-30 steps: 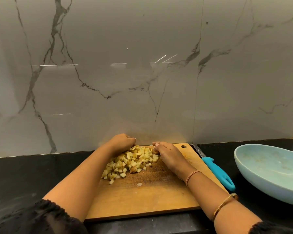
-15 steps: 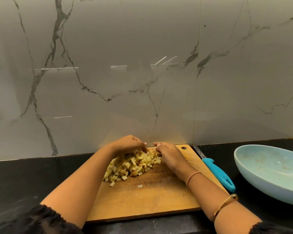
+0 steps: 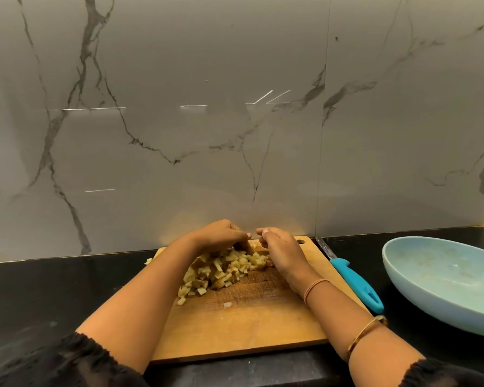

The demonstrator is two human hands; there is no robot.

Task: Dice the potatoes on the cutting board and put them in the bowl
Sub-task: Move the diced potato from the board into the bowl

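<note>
Both my left hand (image 3: 221, 236) and right hand (image 3: 280, 252) cup the dice (image 3: 221, 270) heaped at the board's (image 3: 249, 325) 12 o'clock, fingers (image 3: 242, 234) curled narrow round the pile. The bowl (image 3: 442, 280) sits at 3 o'clock, past the knife (image 3: 358, 286). Cubes could slip through on the carry; one cube (image 3: 148, 261) lies on the bench (image 3: 53, 297) at 10.

A home kitchen — black countertop (image 3: 39, 289), marble-look wall tiles (image 3: 179, 135), wooden cutting board (image 3: 249, 331), knife (image 3: 355, 283).
</note>
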